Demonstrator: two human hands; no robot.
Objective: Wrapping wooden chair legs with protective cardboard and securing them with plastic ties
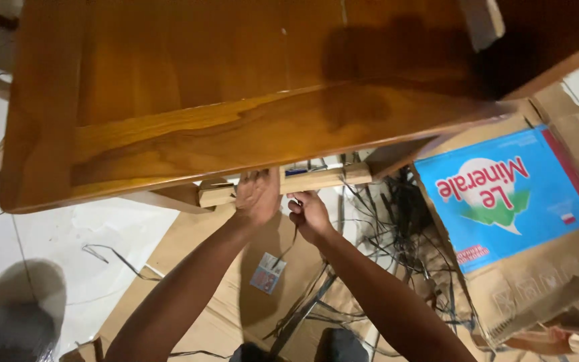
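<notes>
Under the front edge of the bench (236, 134), your two hands meet at a pale wooden bar (316, 179) that runs crosswise just below the bench's glossy brown top. The bar is light, unfinished-looking wood, squared in section, with a blue strip showing along its upper face close to the bench edge. Your left hand (257, 194) is closed around the bar, fingers wrapped up over it. Your right hand (308, 214), just beside the left and slightly lower than the bar, is curled shut on a thin dark cord (291, 245) hanging down from it. Right of the bar lies a tangle of dark wires (397, 234), and beyond that a cardboard box (524, 221) with a blue printed panel. Flattened cardboard (222, 295) lies beneath your forearms, carrying a small card (267, 273).
</notes>
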